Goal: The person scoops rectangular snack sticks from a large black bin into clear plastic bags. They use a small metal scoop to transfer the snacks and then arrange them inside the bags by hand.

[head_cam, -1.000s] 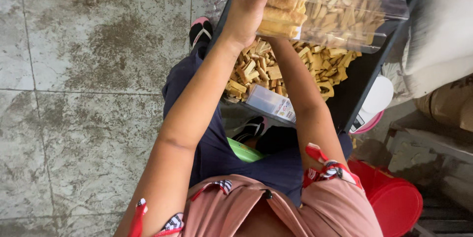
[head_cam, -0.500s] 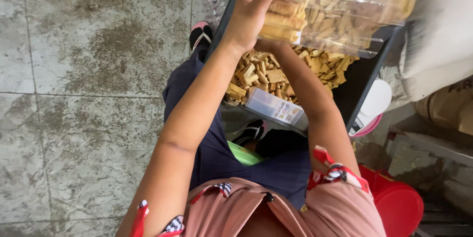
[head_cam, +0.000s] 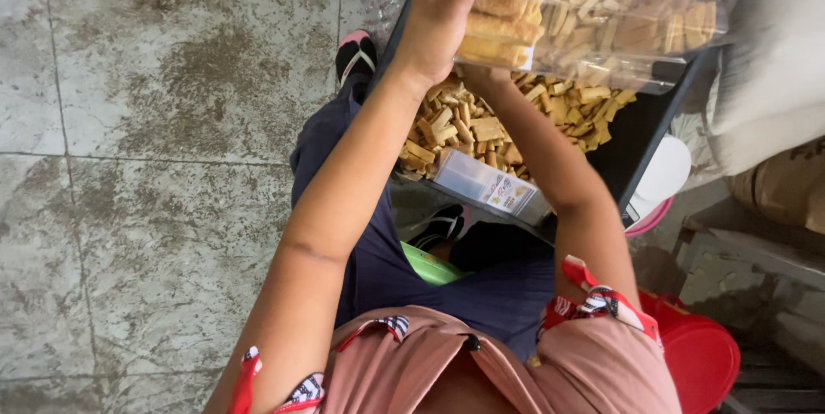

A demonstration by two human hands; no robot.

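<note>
Two bare arms reach forward and up from a person seen from above, both meeting at a clear plastic bag (head_cam: 619, 10) packed with tan, stick-shaped biscuits. The bag is held high, near the top edge of the view, with its long axis running left to right and most of its bulk stretching off to the right of the hands.

The left hand (head_cam: 447, 10) is at the bag's left end, and it is the hand seen plainly. Its grip is closed around a stacked block of biscuits (head_cam: 498, 27) at that end, fingers curled over the top and the thumb side pressed against the near face; the fingertips are cut off by the top of the frame.

The right hand (head_cam: 473, 77) comes up from below, directly under the bag's left end and just beside the left wrist. Only its wrist and heel show; the bag hides its fingers, so whether that grip is closed or loose cannot be told.

Below the bag lies a dark tray (head_cam: 640, 134) holding a loose heap of biscuits (head_cam: 464, 126) of the same kind. A small clear plastic box (head_cam: 490, 189) with a paper label rests at the tray's near edge. Under everything is a mottled grey tiled floor (head_cam: 146, 165), with a sandalled foot (head_cam: 355, 53) beside the tray, and a red bucket (head_cam: 700, 358) at the lower right.
</note>
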